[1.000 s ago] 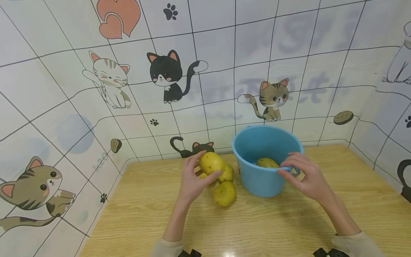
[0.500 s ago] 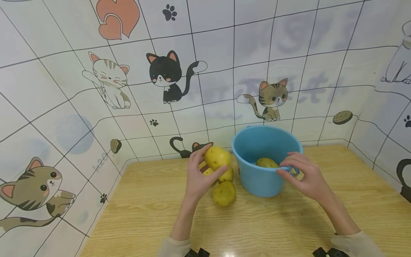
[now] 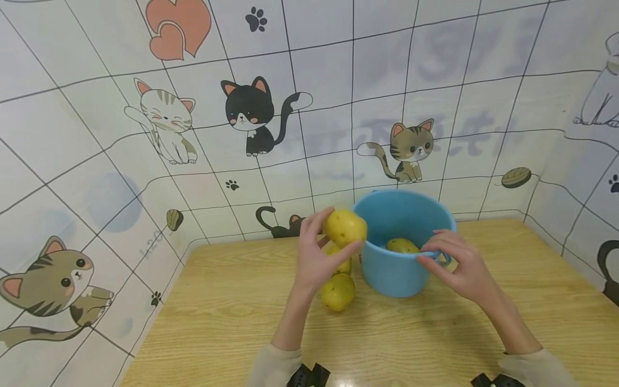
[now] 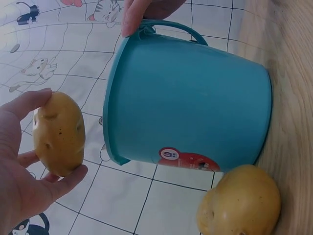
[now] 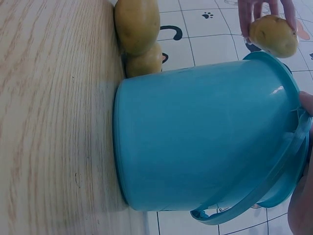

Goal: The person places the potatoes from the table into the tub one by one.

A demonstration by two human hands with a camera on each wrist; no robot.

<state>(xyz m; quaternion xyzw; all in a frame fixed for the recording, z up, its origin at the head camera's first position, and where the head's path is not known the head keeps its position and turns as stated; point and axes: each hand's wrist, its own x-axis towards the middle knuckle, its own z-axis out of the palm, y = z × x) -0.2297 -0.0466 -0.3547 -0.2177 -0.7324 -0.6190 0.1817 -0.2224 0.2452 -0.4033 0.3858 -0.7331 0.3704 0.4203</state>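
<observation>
My left hand (image 3: pixel 314 258) grips a yellow potato (image 3: pixel 345 227) between thumb and fingers, raised at the left rim of a blue bucket (image 3: pixel 394 274). In the left wrist view the held potato (image 4: pixel 59 133) is apart from the bucket's rim. With thumb and fingers my right hand (image 3: pixel 459 263) pinches the bucket's right rim, near the handle (image 5: pixel 254 196). Inside the bucket lies one potato (image 3: pixel 402 245). Left of the bucket, more potatoes sit on the table; the front potato (image 3: pixel 338 292) shows whole, while the one behind it is partly hidden by my left hand.
The wooden table (image 3: pixel 217 312) runs up to a tiled-pattern wall (image 3: pixel 329 134) printed with cartoon cats. The bucket stands upright close to that back wall. Side walls rise at the left and right.
My left hand has carried the potato right and upward, from over the other potatoes to the bucket's left rim. The right hand and the bucket have stayed in place.
</observation>
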